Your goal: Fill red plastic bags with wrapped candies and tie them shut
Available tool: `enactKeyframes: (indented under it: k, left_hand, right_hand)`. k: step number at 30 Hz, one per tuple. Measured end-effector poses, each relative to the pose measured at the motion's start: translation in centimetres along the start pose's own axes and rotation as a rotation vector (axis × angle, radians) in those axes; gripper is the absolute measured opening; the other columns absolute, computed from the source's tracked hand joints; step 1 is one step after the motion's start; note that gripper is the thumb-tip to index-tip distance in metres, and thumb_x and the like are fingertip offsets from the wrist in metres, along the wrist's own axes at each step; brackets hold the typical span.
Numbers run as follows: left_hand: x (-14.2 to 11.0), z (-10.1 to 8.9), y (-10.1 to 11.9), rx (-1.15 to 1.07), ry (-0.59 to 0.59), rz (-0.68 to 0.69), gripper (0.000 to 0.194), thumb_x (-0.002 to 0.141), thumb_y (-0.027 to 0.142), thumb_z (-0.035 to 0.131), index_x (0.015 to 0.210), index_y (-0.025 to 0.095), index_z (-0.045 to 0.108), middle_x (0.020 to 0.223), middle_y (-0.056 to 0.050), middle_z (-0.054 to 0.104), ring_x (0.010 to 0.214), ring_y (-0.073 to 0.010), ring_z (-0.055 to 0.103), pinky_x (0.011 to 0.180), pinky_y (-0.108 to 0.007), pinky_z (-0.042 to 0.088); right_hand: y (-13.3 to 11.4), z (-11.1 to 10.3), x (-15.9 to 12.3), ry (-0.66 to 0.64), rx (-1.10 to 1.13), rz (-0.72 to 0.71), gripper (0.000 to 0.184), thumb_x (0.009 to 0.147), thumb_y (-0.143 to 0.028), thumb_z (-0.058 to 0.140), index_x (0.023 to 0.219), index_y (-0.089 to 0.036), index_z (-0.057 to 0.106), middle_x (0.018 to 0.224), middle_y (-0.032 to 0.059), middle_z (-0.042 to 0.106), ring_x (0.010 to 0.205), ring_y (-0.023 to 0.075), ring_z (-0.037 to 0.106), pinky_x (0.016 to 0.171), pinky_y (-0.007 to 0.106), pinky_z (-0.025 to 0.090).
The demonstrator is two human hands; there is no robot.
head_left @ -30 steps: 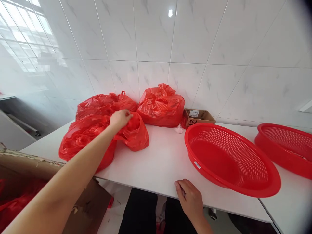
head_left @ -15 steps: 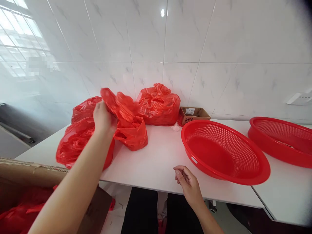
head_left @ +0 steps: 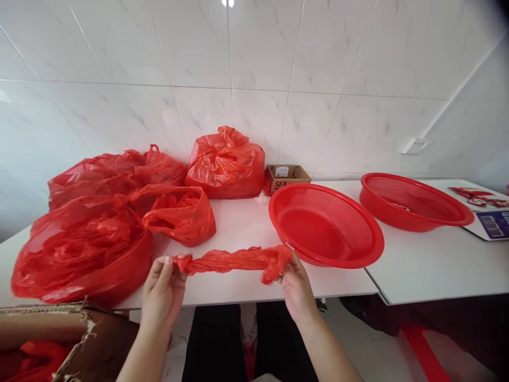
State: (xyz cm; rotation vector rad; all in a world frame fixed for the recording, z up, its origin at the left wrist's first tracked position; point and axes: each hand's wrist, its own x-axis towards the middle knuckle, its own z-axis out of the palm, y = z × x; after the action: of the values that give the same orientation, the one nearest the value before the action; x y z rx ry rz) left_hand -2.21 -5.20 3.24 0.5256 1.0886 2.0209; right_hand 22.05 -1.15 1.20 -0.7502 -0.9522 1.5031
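Near the tabletop's front right corner, the basket could be knocked if a sideways pull swings wide. A twisted plastic bag spans above the front edge, its ends pinched in the closed fingers of the left hand and right hand; overtugging could tear it.

- A small, open brown cardboard box stood near the white marbled tile wall.
- A white rectangular socket was mounted on that wall.
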Motion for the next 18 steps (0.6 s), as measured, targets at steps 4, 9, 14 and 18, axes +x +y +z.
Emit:
enactKeyframes:
  k: [4,9,14,18]
  left_hand:
    - [-0.4,-2.3,1.1,0.072,-0.023,0.001,0.036,0.061,0.043,0.085,0.073,0.022,0.059,0.071,0.003,0.064,0.074,-0.0124,0.064,0.071,-0.021,0.054]
    - [-2.1,-2.1,1.7,0.457,-0.058,0.201,0.022,0.082,0.045,0.066,0.084,0.024,0.063,0.085,-0.001,0.063,0.078,-0.0154,0.06,0.074,-0.028,0.052]
    - [-4.7,1.1,-0.3,1.02,-0.5,0.322,0.025,0.08,0.038,0.067,0.103,0.028,0.065,0.121,-0.007,0.062,0.117,-0.0262,0.057,0.102,-0.041,0.043]
    - [-5.1,1.9,-2.9,1.184,-0.572,0.22,0.02,0.087,0.04,0.057,0.1,0.025,0.063,0.104,-0.005,0.066,0.09,-0.0213,0.066,0.078,-0.033,0.052]
  right_hand:
    - [-0.8,-1.0,-0.6,0.052,-0.062,-0.033,0.026,0.086,-0.043,0.064,0.105,-0.026,0.062,0.103,0.0054,0.066,0.089,0.0184,0.062,0.073,0.031,0.053]
    - [-1.5,-0.7,-0.7,0.048,-0.221,-0.085,0.032,0.085,-0.045,0.062,0.109,-0.024,0.059,0.106,0.0073,0.067,0.092,0.0211,0.064,0.075,0.034,0.054]
    - [-1.5,0.3,-1.3,0.026,-0.269,-0.14,0.022,0.085,-0.041,0.065,0.09,-0.022,0.057,0.092,0.0051,0.069,0.083,0.0187,0.065,0.073,0.032,0.053]
    - [-1.5,0.0,-1.6,0.009,-0.296,-0.128,0.021,0.086,-0.04,0.064,0.094,-0.021,0.059,0.09,0.005,0.069,0.078,0.0166,0.063,0.073,0.03,0.051]
